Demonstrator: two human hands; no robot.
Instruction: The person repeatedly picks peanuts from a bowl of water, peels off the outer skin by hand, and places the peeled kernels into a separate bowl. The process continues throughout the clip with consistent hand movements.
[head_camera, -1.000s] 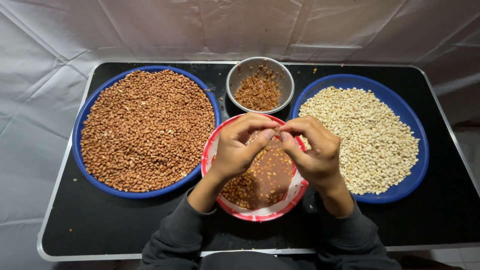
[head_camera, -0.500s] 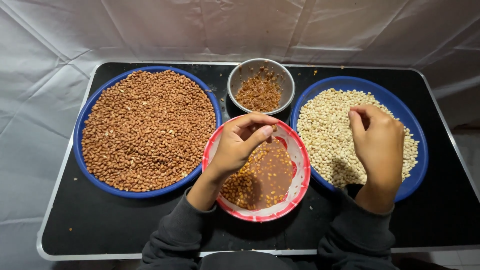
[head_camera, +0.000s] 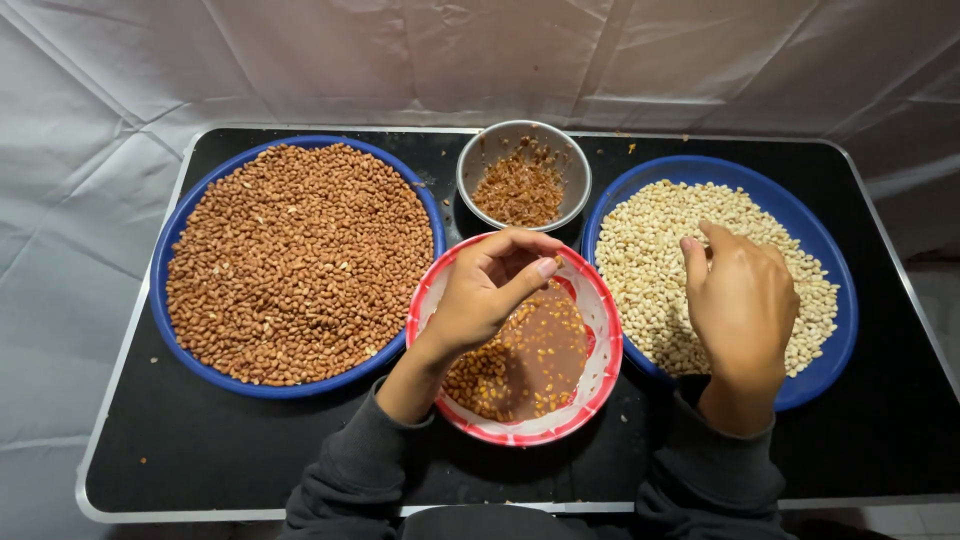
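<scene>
Sitting on the black folding table (head_camera: 300, 450) with a pale metal rim are three wide vessels and one small one. Largest, far left: round blue basin of red-brown skinned peanuts (head_camera: 298, 262), heaped full. Right: round blue basin of pale peeled peanuts (head_camera: 660, 250). Centre front: red-and-white patterned bowl (head_camera: 600, 375) holding brownish water and soaking kernels. Behind it: small steel bowl of reddish peanut skins (head_camera: 523, 180).

Change over the last second: both hands were pinched together over the centre bowl; since then the right hand (head_camera: 742, 305) has gone across to the pale basin and now hovers over the kernels, fingers curled loosely; whether it has a kernel, cannot tell. By my reading, a peeled nut was just delivered there.

Left hand (head_camera: 490, 290) stays over the patterned bowl, thumb against fingertips, nipping something small, likely a strip of skin.
</scene>
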